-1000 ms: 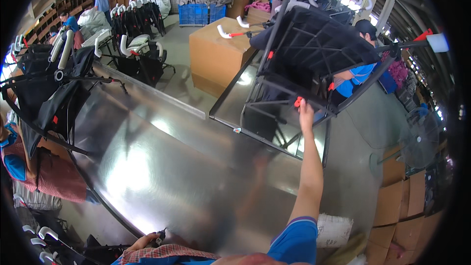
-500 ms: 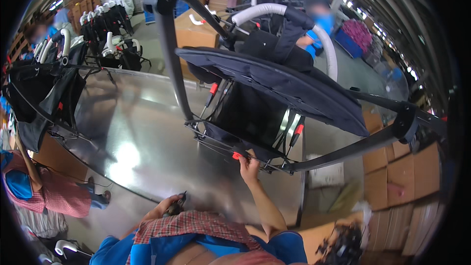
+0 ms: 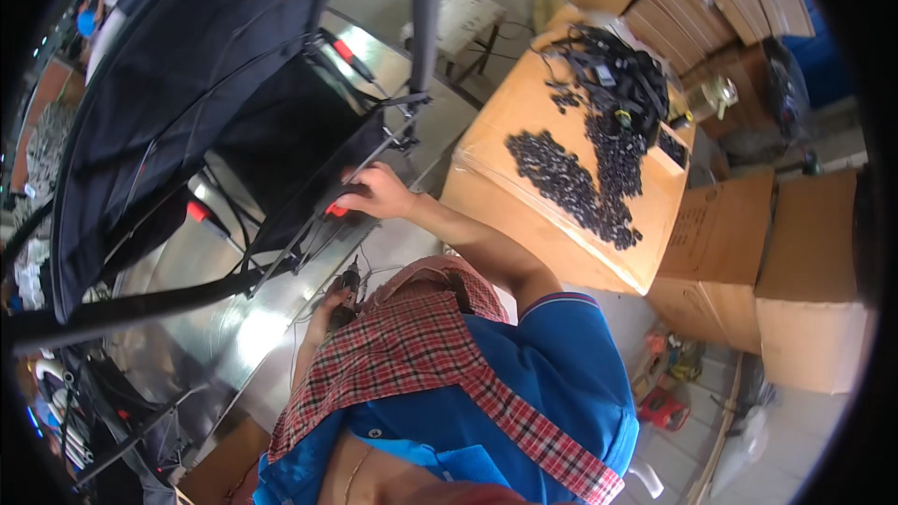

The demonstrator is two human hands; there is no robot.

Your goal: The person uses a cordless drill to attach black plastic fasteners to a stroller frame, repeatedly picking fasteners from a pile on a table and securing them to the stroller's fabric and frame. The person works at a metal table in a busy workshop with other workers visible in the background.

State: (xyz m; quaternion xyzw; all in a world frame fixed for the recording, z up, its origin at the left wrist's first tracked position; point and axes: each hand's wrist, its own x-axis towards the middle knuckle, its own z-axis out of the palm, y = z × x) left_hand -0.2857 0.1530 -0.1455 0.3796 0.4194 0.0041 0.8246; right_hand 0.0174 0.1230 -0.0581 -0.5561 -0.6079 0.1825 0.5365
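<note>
A stroller (image 3: 271, 122) with black fabric and dark tubes lies on a shiny metal table (image 3: 248, 341). My right hand (image 3: 377, 192) is closed round a small red part (image 3: 337, 210) on its thin lower crossbar, partly hiding it. Two other red-tipped pieces show on the stroller, one red strap end (image 3: 346, 54) by the far tube and one red tab (image 3: 196, 212) nearer the left. Low beside my apron, my left hand (image 3: 323, 313) is wrapped round a dark electric screwdriver (image 3: 348, 285), apart from the stroller.
To my right stands a cardboard box (image 3: 477, 192) topped with small black plastic parts (image 3: 571, 178) and a heap of black straps (image 3: 617, 79). Tall cartons (image 3: 716, 243) stand beyond it. A white stool (image 3: 463, 23) is behind, and another stroller (image 3: 117, 411) sits at lower left.
The view has swung to the right, bringing the box of black parts into sight. My right hand stays at the red part, and my left still holds the screwdriver low.
</note>
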